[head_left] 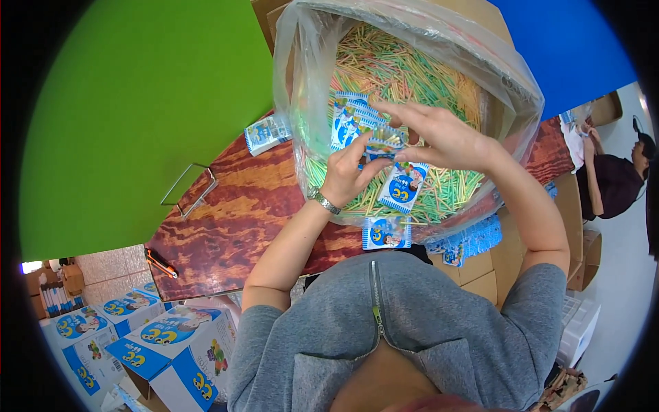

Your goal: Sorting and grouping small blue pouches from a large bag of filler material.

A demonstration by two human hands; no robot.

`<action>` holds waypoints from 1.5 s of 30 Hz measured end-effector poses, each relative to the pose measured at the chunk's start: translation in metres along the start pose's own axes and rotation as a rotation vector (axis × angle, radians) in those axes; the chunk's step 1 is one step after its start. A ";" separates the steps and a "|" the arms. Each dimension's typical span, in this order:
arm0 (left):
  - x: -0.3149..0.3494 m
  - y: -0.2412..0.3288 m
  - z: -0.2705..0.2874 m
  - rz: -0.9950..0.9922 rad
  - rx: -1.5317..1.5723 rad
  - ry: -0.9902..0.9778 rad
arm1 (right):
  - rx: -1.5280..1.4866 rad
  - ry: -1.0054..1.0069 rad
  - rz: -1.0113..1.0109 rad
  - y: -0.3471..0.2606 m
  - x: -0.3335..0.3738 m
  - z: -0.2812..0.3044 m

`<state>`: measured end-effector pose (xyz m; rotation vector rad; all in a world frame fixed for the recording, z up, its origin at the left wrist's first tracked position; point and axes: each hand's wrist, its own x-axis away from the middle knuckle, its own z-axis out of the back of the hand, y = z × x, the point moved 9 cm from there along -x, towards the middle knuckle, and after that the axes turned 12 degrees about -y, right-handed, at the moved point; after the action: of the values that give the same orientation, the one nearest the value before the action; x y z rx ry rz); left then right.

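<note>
Left fingers (356, 147) pinch a small packet (386, 143) while right fingers (414, 118) curve, parted, beside it.

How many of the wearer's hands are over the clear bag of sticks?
2: the left hand, gripping a small packet above the coloured sticks, and the right hand, curved close beside that packet on its right. Neither is hidden.

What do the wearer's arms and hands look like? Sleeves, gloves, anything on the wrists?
Short grey sleeves, heathered fabric, ending near the elbows; forearms uncovered. Left hand: no glove, with a silver-toned metal-link band, apparently a watch, on its wrist. Right hand: no glove, nothing visible on the wrist.
</note>
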<state>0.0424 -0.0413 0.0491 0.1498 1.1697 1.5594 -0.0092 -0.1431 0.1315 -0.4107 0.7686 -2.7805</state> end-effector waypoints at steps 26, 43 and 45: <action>0.019 -0.007 -0.034 -0.097 -0.493 -0.183 | 0.125 0.102 -0.452 0.103 0.042 -0.083; 0.022 -0.013 -0.043 0.302 0.233 -0.374 | 0.048 0.572 -0.046 0.024 0.063 -0.056; 0.024 -0.013 -0.046 0.323 0.267 -0.420 | -0.183 0.575 -0.024 0.025 0.062 -0.061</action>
<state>0.0132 -0.0499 0.0052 0.8382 1.0430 1.5388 -0.0835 -0.1542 0.0809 0.3784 1.1424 -2.8792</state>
